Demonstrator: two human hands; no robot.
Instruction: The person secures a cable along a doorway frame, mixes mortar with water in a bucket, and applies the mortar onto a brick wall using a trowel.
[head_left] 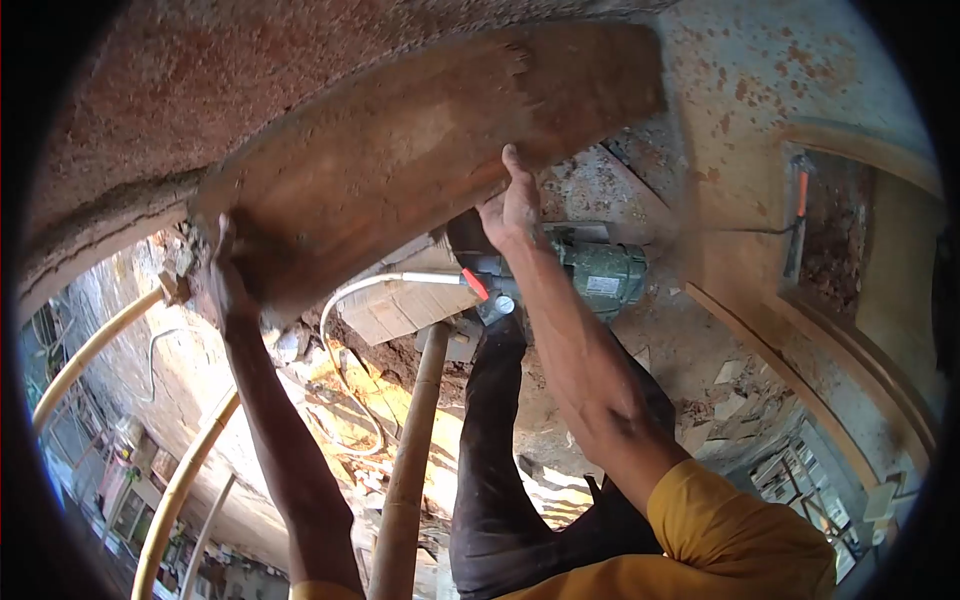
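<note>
Supporting a broad brown board [420, 130], two bare hands meet its lower side; the board slants across the upper field from ten o'clock to one o'clock, beneath a rough reddish surface [220, 90] at ten to eleven o'clock. The left hand [232, 275], at nine o'clock, is partly curled about the board's near end, thumb pointing toward twelve; its remaining fingers are largely in shadow, and how tightly they close cannot be told. The right hand [515, 205], just off centre toward twelve o'clock, is half closed on the lower edge, thumb raised against the broad face and the other fingers mostly hidden. Below the board, close to centre on the three o'clock side, lies a green motor [605, 275]; next to it are a red valve handle [474, 285] and a round gauge [503, 305]. A white hose [350, 285] leads from the handle toward nine o'clock, passing over a cardboard sheet [405, 305], then bends down toward seven. A bamboo pole [412, 450] runs from near centre toward seven o'clock. Dark trousers [495, 500] occupy six o'clock, and a yellow sleeve [715, 505] lies between four and five.
</note>
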